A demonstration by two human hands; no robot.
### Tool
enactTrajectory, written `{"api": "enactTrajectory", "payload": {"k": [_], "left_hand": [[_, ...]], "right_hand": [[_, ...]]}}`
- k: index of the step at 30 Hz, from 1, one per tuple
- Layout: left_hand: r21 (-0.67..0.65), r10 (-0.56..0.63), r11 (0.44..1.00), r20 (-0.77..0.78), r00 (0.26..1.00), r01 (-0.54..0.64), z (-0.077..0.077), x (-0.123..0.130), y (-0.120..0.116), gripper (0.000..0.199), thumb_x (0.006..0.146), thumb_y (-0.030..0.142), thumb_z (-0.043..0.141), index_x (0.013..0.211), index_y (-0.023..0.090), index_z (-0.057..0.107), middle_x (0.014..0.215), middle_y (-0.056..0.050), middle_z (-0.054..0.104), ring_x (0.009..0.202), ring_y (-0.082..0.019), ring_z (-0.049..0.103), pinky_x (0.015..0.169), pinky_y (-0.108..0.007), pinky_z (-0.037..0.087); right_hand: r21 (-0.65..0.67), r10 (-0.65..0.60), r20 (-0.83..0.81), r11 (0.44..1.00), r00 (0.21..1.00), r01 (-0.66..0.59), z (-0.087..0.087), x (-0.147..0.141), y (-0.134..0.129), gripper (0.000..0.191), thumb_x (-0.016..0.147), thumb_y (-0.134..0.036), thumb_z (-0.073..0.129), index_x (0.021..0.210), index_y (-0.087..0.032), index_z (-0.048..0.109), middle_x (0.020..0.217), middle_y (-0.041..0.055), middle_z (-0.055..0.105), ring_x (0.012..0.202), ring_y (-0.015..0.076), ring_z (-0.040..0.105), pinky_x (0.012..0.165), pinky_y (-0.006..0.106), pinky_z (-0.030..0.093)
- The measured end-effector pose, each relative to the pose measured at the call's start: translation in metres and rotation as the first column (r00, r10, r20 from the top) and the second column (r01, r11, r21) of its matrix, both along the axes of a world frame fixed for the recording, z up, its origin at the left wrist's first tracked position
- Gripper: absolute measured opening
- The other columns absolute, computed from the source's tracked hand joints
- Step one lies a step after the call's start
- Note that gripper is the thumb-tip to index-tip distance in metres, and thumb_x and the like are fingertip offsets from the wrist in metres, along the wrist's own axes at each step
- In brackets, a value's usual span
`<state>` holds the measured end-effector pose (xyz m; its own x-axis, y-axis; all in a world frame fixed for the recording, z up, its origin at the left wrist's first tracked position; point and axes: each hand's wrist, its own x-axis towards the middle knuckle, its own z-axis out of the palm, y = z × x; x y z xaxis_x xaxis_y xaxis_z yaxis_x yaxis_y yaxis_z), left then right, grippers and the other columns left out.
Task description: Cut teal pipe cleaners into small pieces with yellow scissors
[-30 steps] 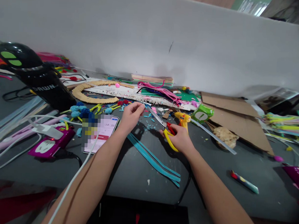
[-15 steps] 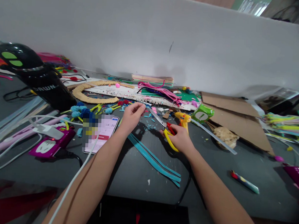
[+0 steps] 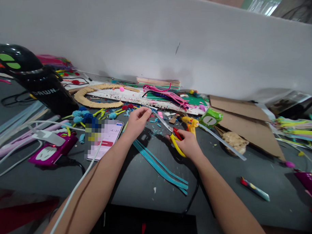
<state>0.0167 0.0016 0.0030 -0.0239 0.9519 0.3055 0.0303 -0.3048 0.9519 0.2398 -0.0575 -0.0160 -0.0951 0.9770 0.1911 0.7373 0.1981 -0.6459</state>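
Observation:
My right hand (image 3: 187,143) is wrapped round the red-and-yellow handles of a pair of scissors (image 3: 166,125). The blades point up and left, with their tips by the fingertips of my left hand (image 3: 138,121). Thumb and forefinger of that hand are pinched together; what lies between them is too small to make out. Below them, small turquoise clippings (image 3: 156,132) are scattered on the table. Long turquoise fuzzy strips (image 3: 159,166) run from beside my left wrist toward the lower right. A yellow glue gun (image 3: 191,122) stands just behind my right hand.
A phone (image 3: 114,136) with a running timer lies left of my left forearm, a white cable crossing it. Further left are a purple power socket (image 3: 52,150) and a black bottle (image 3: 48,89). Cardboard (image 3: 247,134), a green packet (image 3: 211,118) and a cutter-like tool (image 3: 254,188) lie right.
Both hands and the scissors keep nearly the same pose. The whole view has shifted very slightly, and the phone's timer has advanced by one.

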Motion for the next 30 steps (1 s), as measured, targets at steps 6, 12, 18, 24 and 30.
{"api": "enactTrajectory", "payload": {"k": [6,12,18,24,30], "left_hand": [[0.004,0.015,1.000,0.014,1.000,-0.015,-0.0015,-0.0011,0.0021,0.023,0.082,0.041,0.064,0.077,0.018,0.065,0.065,0.001,0.059,0.058,-0.011,0.051,0.055,-0.023,0.039],[0.039,0.011,0.999,-0.006,1.000,-0.011,-0.0031,-0.0013,0.0020,0.022,0.084,0.040,0.063,0.080,0.018,0.066,0.065,0.001,0.058,0.059,-0.011,0.051,0.054,-0.022,0.039],[0.055,0.017,0.998,-0.022,1.000,-0.016,-0.0031,-0.0007,0.0019,0.026,0.084,0.044,0.063,0.080,0.018,0.066,0.063,0.001,0.056,0.058,-0.012,0.050,0.054,-0.023,0.038],[0.050,0.014,0.999,-0.011,1.000,-0.013,-0.0038,-0.0003,0.0021,0.025,0.085,0.044,0.063,0.083,0.019,0.067,0.065,0.001,0.057,0.059,-0.011,0.050,0.054,-0.023,0.038],[0.037,0.010,0.999,-0.023,1.000,-0.009,-0.0035,-0.0006,0.0021,0.026,0.085,0.043,0.063,0.083,0.018,0.066,0.066,0.001,0.058,0.060,-0.011,0.051,0.055,-0.022,0.039]], "right_hand": [[-0.009,-0.019,-0.076,1.000,0.997,0.018,0.0002,-0.0008,-0.0015,0.049,0.075,-0.059,0.066,0.059,-0.020,0.041,0.055,-0.0043,0.036,0.054,0.0099,0.031,0.049,0.024,0.024],[-0.022,-0.025,-0.067,0.999,0.997,0.023,0.0007,-0.0014,-0.0028,0.050,0.073,-0.058,0.068,0.059,-0.020,0.039,0.055,-0.0047,0.034,0.054,0.0101,0.030,0.048,0.025,0.024],[-0.033,-0.029,-0.057,0.999,0.998,0.027,0.0013,-0.0027,-0.0028,0.047,0.072,-0.058,0.068,0.059,-0.020,0.043,0.055,-0.0043,0.037,0.054,0.0105,0.032,0.048,0.025,0.025],[-0.020,-0.019,-0.045,1.000,0.999,0.018,0.0004,-0.0019,-0.0018,0.047,0.073,-0.057,0.068,0.058,-0.019,0.043,0.055,-0.0042,0.037,0.055,0.0106,0.033,0.050,0.025,0.025],[-0.018,-0.017,-0.039,1.000,0.999,0.016,0.0004,-0.0016,-0.0021,0.047,0.073,-0.058,0.067,0.059,-0.019,0.044,0.055,-0.0043,0.037,0.054,0.0104,0.033,0.049,0.024,0.026]]}}
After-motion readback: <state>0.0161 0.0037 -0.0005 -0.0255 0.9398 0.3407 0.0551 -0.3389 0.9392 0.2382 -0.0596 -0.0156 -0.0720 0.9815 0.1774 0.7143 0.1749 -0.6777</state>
